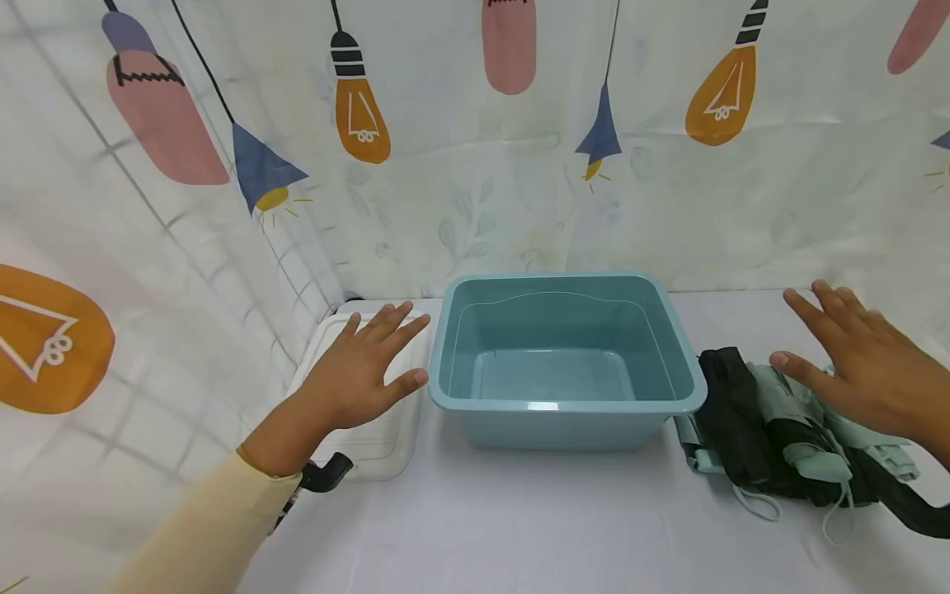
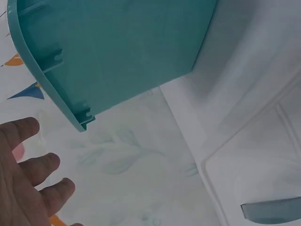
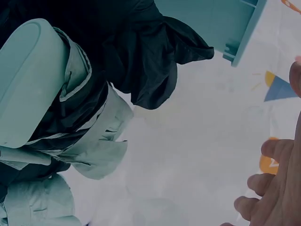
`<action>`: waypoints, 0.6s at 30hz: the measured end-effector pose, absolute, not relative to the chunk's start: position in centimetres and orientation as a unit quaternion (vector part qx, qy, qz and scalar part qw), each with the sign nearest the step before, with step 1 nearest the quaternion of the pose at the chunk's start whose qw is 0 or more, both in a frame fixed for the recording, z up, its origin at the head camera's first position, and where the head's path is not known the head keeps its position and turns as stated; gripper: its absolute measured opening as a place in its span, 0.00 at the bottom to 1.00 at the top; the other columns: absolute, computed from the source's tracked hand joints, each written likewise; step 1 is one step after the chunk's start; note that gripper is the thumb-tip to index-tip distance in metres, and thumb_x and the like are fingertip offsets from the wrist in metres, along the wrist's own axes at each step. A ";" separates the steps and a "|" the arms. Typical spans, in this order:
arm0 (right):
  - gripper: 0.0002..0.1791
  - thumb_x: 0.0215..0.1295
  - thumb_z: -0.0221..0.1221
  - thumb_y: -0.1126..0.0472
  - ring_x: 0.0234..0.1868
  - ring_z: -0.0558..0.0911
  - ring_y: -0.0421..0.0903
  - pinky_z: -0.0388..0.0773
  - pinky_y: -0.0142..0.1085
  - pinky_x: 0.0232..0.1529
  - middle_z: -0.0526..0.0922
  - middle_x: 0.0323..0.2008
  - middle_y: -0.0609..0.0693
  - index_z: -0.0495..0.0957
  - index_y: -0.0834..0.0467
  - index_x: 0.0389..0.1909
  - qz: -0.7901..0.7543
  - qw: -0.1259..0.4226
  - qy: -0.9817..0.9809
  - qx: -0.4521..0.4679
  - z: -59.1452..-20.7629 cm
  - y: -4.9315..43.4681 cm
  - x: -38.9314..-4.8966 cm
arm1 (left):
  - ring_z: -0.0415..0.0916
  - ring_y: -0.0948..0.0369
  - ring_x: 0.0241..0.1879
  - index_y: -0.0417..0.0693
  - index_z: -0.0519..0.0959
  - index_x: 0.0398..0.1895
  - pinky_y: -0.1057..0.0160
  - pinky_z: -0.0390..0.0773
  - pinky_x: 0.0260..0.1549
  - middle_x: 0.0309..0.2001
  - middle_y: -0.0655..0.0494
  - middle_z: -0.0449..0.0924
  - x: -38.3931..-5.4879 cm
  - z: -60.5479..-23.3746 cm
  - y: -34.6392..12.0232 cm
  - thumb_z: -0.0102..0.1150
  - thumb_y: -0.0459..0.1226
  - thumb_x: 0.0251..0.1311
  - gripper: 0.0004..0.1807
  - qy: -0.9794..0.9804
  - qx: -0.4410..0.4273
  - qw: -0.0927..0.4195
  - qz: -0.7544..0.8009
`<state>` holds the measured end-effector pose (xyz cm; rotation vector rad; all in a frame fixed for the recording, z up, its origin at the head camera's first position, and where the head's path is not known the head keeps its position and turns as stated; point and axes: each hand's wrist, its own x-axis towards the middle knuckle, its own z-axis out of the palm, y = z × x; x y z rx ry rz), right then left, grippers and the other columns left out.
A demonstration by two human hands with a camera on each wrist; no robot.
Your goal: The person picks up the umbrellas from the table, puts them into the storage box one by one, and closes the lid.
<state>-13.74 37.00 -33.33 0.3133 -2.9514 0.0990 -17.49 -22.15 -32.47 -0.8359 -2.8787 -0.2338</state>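
Observation:
A blue-green plastic tub (image 1: pixel 549 425) stands on the white-covered table, with nothing inside it. My left hand (image 1: pixel 356 375) hovers to its left with fingers spread, above a white lid (image 1: pixel 382 441) lying flat. In the left wrist view, that hand (image 2: pixel 30 174) holds nothing, and a grey-blue clip (image 2: pixel 273 210) shows on the lid. On the right my right hand (image 1: pixel 876 371), fingers extended, is held over a pile of what look like folded umbrellas (image 1: pixel 742 421), black and pale green with cord loops. The right wrist view shows the hand (image 3: pixel 277 188) apart from them.
A pale curtain (image 1: pixel 475 190) printed with lamps and bulbs hangs behind the table. At the left, a white wire grid (image 1: pixel 171 223) shows through the cloth. White tabletop (image 1: pixel 534 528) lies in front of the tub.

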 end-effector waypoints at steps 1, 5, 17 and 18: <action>0.51 0.77 0.49 0.36 0.77 0.27 0.69 0.19 0.58 0.70 0.33 0.78 0.72 0.33 0.59 0.82 0.033 0.087 -0.990 0.105 -33.3 37.1 -13.7 | 0.46 0.45 0.79 0.57 0.57 0.82 0.32 0.43 0.71 0.81 0.49 0.51 -17.4 -32.6 -22.1 0.43 0.66 0.73 0.42 -0.954 -0.279 0.071 -0.081; 0.52 0.76 0.50 0.36 0.77 0.30 0.70 0.21 0.59 0.71 0.34 0.78 0.73 0.34 0.60 0.82 0.035 0.088 -0.991 0.100 -33.4 37.2 -13.4 | 0.52 0.44 0.77 0.56 0.60 0.81 0.33 0.49 0.70 0.79 0.48 0.56 -17.1 -33.1 -22.0 0.45 0.64 0.73 0.40 -0.949 -0.288 0.091 -0.094; 0.53 0.75 0.54 0.39 0.78 0.29 0.68 0.20 0.57 0.71 0.36 0.78 0.73 0.34 0.61 0.82 0.044 0.094 -0.989 0.102 -34.4 37.7 -13.0 | 0.56 0.44 0.76 0.52 0.62 0.80 0.33 0.55 0.69 0.76 0.46 0.61 -16.2 -34.4 -21.4 0.45 0.64 0.73 0.41 -0.941 -0.296 0.122 -0.111; 0.53 0.75 0.54 0.39 0.78 0.29 0.67 0.19 0.57 0.71 0.36 0.78 0.73 0.34 0.61 0.82 0.043 0.095 -0.989 0.102 -34.5 37.8 -13.0 | 0.56 0.44 0.76 0.51 0.62 0.80 0.34 0.55 0.69 0.76 0.46 0.62 -16.2 -34.5 -21.3 0.45 0.64 0.73 0.41 -0.940 -0.296 0.124 -0.113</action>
